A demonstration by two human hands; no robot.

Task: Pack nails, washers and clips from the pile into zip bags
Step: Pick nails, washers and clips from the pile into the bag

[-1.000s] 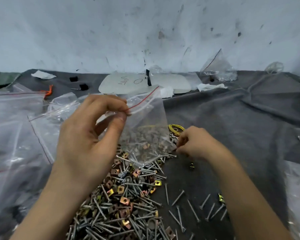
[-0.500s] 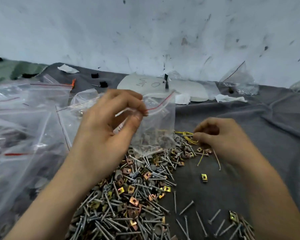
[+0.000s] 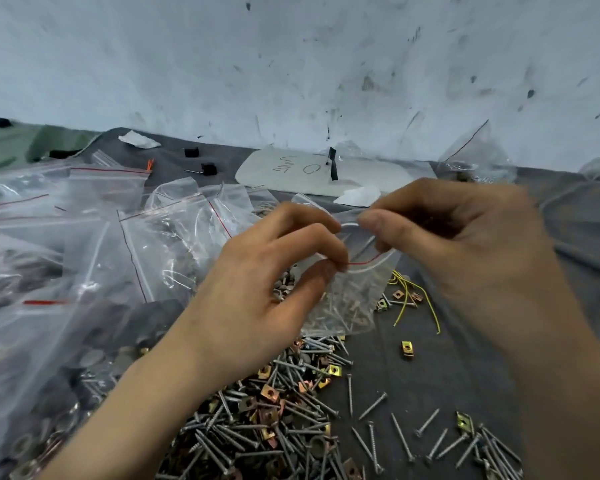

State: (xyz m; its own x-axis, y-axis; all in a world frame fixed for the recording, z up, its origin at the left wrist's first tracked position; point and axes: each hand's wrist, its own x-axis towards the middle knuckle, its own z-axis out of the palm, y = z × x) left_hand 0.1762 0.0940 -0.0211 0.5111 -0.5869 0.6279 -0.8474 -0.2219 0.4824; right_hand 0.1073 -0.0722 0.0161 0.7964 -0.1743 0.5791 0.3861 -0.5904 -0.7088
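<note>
Currently filling | left hand (image 3: 257,289) and right hand (image 3: 465,244) both pinch mouth of part-filled zip bag (image 3: 350,299), held above pile (image 3: 274,410) | next, judged: drop any piece in, hold mouth wide

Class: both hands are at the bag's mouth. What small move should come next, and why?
Probably the right hand releases whatever it holds into the bag: the left hand pinches the rim, the mouth gapes, and the right hand curls just over it. Its load is hidden.

Glossy clear plastic zip bag (image 3: 347,299), metal nails (image 3: 257,441), matt grey cloth (image 3: 430,386)
</note>
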